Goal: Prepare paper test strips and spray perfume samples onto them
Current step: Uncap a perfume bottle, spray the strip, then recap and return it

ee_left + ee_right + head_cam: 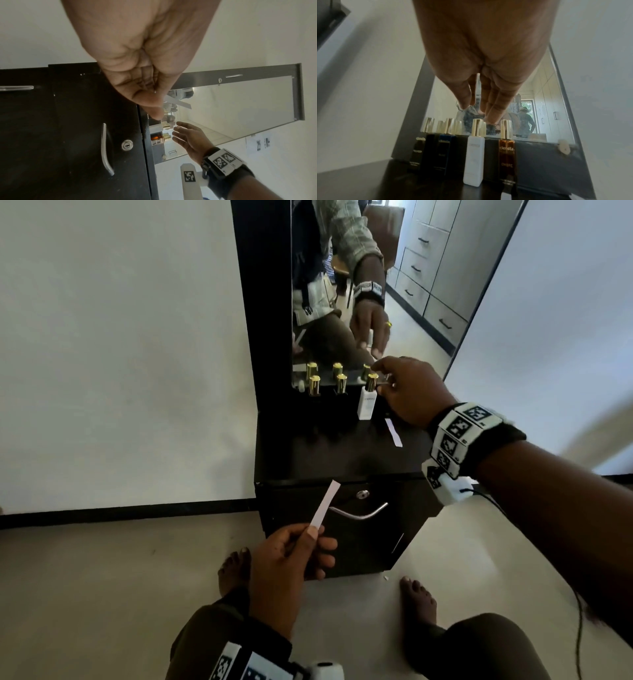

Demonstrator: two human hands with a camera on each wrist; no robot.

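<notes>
One paper strip (324,503) is pinched upright in the left hand (291,556), low before the cabinet (342,460); another strip (394,433) lies on top. Right hand (411,395), fingers straight and empty, reaches the white bottle (367,405) in the row of four. Next, I'd judge: grasp, uncap, spray.

Soft, even daylight; the mirror (411,302) glares brightest toward 1 o'clock. The black cabinet (342,460) swallows detail. Edges bend outward, and both wrist views blur up close.
</notes>
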